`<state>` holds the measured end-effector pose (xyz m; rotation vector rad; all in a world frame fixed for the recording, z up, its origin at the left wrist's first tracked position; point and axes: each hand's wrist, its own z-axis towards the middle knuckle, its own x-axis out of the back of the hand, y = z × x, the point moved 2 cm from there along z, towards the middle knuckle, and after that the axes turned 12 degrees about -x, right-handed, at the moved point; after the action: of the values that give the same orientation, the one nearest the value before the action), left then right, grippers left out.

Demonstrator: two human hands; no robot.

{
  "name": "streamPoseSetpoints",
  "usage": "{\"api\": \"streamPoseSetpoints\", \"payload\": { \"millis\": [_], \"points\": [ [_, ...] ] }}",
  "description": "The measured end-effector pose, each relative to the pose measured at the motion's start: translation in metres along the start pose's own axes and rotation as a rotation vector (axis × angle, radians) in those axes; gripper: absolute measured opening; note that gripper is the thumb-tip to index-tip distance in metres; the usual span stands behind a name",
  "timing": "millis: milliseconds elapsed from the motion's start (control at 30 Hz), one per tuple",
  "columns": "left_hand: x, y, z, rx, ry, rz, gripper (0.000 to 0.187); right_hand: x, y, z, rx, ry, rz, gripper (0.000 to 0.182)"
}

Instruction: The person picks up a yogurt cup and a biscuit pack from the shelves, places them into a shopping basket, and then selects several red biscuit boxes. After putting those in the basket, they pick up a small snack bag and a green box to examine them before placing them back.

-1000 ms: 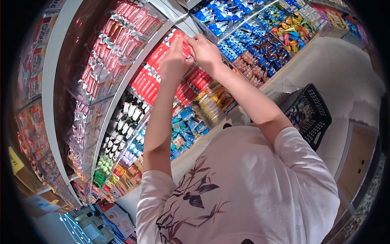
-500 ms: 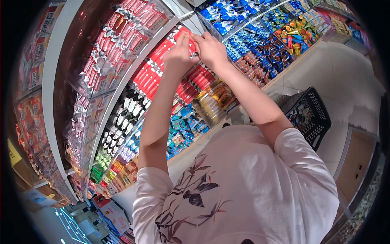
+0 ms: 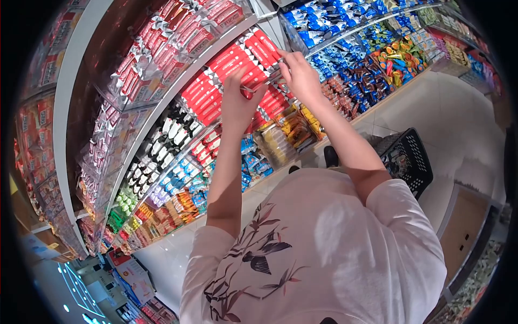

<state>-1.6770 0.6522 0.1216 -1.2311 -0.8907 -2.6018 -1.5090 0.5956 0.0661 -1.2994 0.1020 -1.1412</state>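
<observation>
Red-and-white wrapped snack bars (image 3: 232,62) lie in neat rows in a shelf bin in front of me. My left hand (image 3: 241,102) hovers over these rows, its thumb spread from its fingers and no bar visible in it. On the right side of the same bin is my right hand (image 3: 303,80). Its thumb and forefinger are apart at the end of the bars, and whether they touch one cannot be made out. My left hand and forearm cover part of the lower rows.
Pink-wrapped bars (image 3: 202,38) fill the upper shelf at left. Black-and-white packets (image 3: 171,132) lie left of the red ones, blue packets (image 3: 324,21) to the upper right. A clear tub (image 3: 276,143) stands below the bin. On the floor at right is a black basket (image 3: 414,159) with items inside.
My hands were close together over the far end of the red bars. They have separated: the left has come down toward me, and the right has shifted right and slightly down.
</observation>
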Motion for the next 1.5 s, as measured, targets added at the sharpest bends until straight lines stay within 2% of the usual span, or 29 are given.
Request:
{"api": "streamPoseSetpoints", "payload": {
  "millis": [133,167,267,300,433,567,667,800,833,900,933,967,1000,1033,1133,1167,1200,1267,1433,1500],
  "points": [
    [0.006,-0.007,-0.012,0.322,0.105,-0.5,0.047,-0.005,-0.002,0.011,0.152,0.109,-0.136,0.031],
    [0.004,-0.011,-0.016,0.329,0.164,-0.584,0.039,-0.007,-0.004,0.017,0.192,0.048,-0.114,0.035],
    [0.007,-0.016,-0.03,0.535,0.122,-0.734,0.038,-0.018,-0.016,0.037,0.417,0.097,-0.127,0.041],
    [0.009,-0.015,-0.035,0.556,0.127,-0.749,0.036,-0.026,-0.015,0.043,0.42,0.018,-0.221,0.049],
    [0.014,-0.016,-0.048,0.567,0.188,-0.786,0.036,-0.043,-0.014,0.056,0.452,-0.076,-0.354,0.061],
    [0.028,-0.012,-0.053,0.675,0.283,-0.99,0.04,-0.048,-0.01,0.059,0.479,-0.092,-0.375,0.064],
    [0.028,-0.024,-0.06,0.79,0.447,-1.403,0.043,-0.042,-0.015,0.057,0.474,-0.107,-0.395,0.065],
    [0.027,-0.03,-0.066,0.754,0.487,-1.827,0.049,-0.004,-0.05,0.022,0.475,-0.13,-0.244,0.063],
    [0.028,-0.028,-0.067,0.761,0.506,-1.764,0.05,0.005,-0.057,0.003,0.422,-0.226,-0.143,0.062],
    [0.028,-0.024,-0.07,0.8,0.589,-1.637,0.049,0.01,-0.063,-0.045,0.152,-0.52,0.097,0.065],
    [0.025,-0.023,-0.069,0.814,0.623,-1.573,0.049,0.011,-0.068,-0.067,-0.069,-0.815,0.281,0.068],
    [0.023,-0.021,-0.069,0.785,0.65,-1.576,0.046,-0.005,-0.056,-0.091,-0.33,-1.086,0.595,0.073],
    [0.019,-0.019,-0.069,0.781,0.655,-1.517,0.046,-0.016,-0.051,-0.112,-0.493,-1.18,0.741,0.078],
    [0.015,-0.016,-0.07,0.777,0.658,-1.457,0.045,-0.014,-0.059,-0.125,-0.696,-1.185,0.879,0.072],
    [0.013,-0.004,-0.071,0.75,0.614,-1.249,0.039,-0.019,-0.054,-0.135,-0.826,-1.287,0.999,0.055],
    [0.014,0.005,-0.068,0.74,0.605,-1.178,0.039,-0.019,-0.053,-0.133,-0.824,-1.214,0.99,0.037],
    [0.014,0.009,-0.067,0.729,0.597,-1.107,0.038,-0.019,-0.049,-0.129,-0.776,-1.16,0.956,0.033],
    [0.004,-0.004,-0.08,0.687,0.536,-1.165,0.038,-0.017,-0.034,-0.117,-0.678,-1.055,0.883,0.026],
    [0.009,-0.013,-0.102,0.735,0.395,-1.232,0.032,0.005,-0.017,-0.09,-0.551,-0.857,0.68,0.019],
    [0.012,-0.017,-0.108,0.757,0.372,-1.221,0.029,0.001,-0.013,-0.084,-0.357,-0.756,0.67,0.019]
  ]
}}
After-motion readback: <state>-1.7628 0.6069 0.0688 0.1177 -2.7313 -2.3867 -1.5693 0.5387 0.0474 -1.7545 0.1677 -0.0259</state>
